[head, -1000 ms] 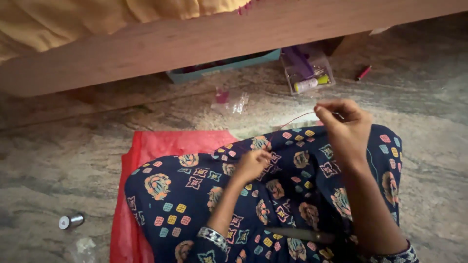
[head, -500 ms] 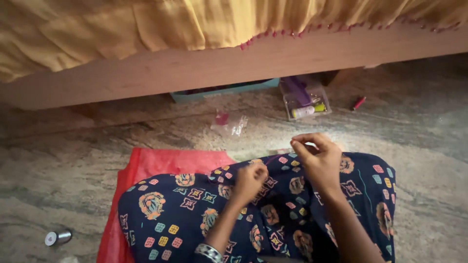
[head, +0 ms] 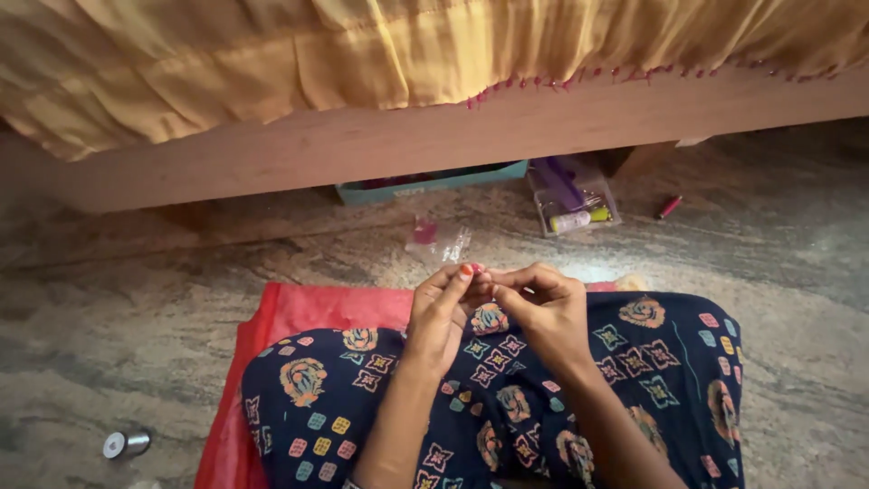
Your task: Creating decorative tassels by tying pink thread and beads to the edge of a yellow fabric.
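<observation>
My left hand [head: 442, 312] and my right hand [head: 543, 308] meet fingertip to fingertip above my lap. Both pinch something very small between thumb and forefinger; it looks like a tiny pink bead or a thread end, too small to tell. My lap is covered by dark blue cloth [head: 507, 407] printed with coloured squares and flowers. A red cloth [head: 299, 312] lies on the floor under my legs.
A wooden bed frame [head: 362, 149] with a yellow cover [head: 362, 54] spans the top. On the stone floor lie small clear packets [head: 439, 240], a clear box of supplies [head: 572, 199], a teal tray [head: 425, 184], a red stick [head: 669, 207] and a silver thread spool [head: 125, 444].
My right hand has come down and to the left to meet my left hand, which rose from my lap. The view has shifted up, showing more of the bed.
</observation>
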